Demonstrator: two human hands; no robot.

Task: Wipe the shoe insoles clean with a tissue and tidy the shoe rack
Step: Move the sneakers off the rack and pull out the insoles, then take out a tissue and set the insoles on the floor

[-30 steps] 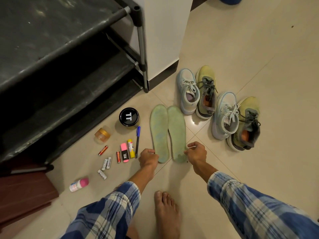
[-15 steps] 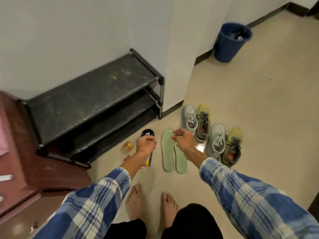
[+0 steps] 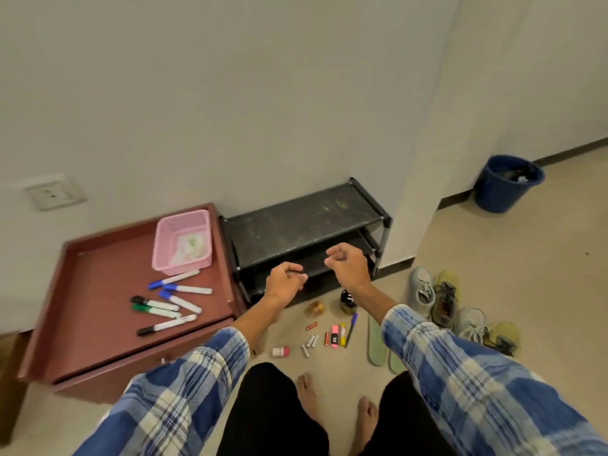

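Observation:
Two pale green insoles lie side by side on the floor tiles, partly hidden by my right sleeve. Two pairs of sneakers stand in a row to their right. The black shoe rack against the wall has bare, dusty shelves. A crumpled tissue lies in a pink basket on the maroon cabinet. My left hand and my right hand hover in the air in front of the rack, fingers loosely curled, holding nothing.
Several markers lie on the maroon cabinet left of the rack. On the floor lie batteries, highlighters, a pen, a black jar, an amber jar and a small pink bottle. A blue bin stands at the far right.
I have risen from a crouch, so the view has pulled back and up. Both hands left the insoles' heel ends and lifted to rack height, holding nothing.

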